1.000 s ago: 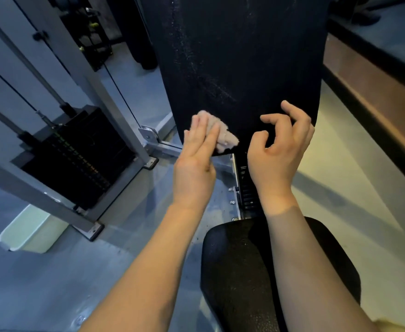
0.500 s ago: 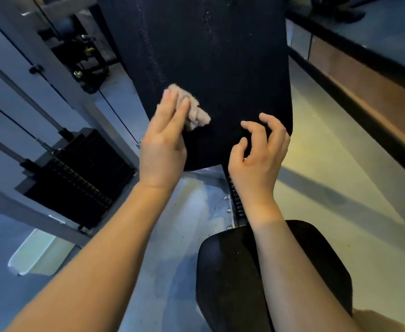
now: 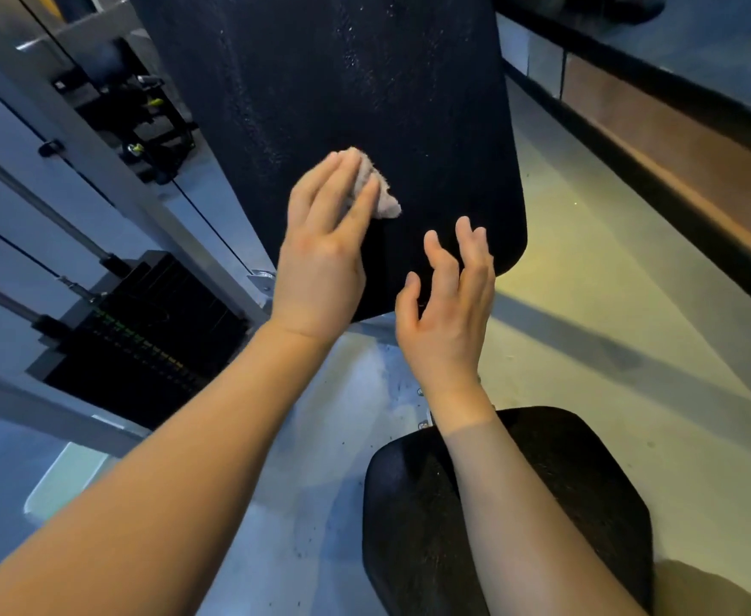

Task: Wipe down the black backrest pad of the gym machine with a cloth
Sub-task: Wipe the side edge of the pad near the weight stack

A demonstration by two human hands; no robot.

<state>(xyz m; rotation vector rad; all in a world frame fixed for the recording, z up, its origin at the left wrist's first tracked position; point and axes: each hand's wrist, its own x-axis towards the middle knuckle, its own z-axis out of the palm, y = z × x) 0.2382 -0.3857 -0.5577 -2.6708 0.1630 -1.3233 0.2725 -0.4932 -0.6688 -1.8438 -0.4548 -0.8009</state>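
A pale cloth [image 3: 375,188] is pressed flat against the lower black backrest pad [image 3: 364,95] by the left hand [image 3: 324,242], fingers straight. The right hand [image 3: 447,313] is held spread, empty, beside it.

I see the black backrest pad [image 3: 364,104] upright with a slight lean, its grained surface speckled with small pale spots. The cloth [image 3: 384,202], a small pinkish crumpled wad, lies flat against the pad's lower half, about mid-width, above its rounded bottom edge.
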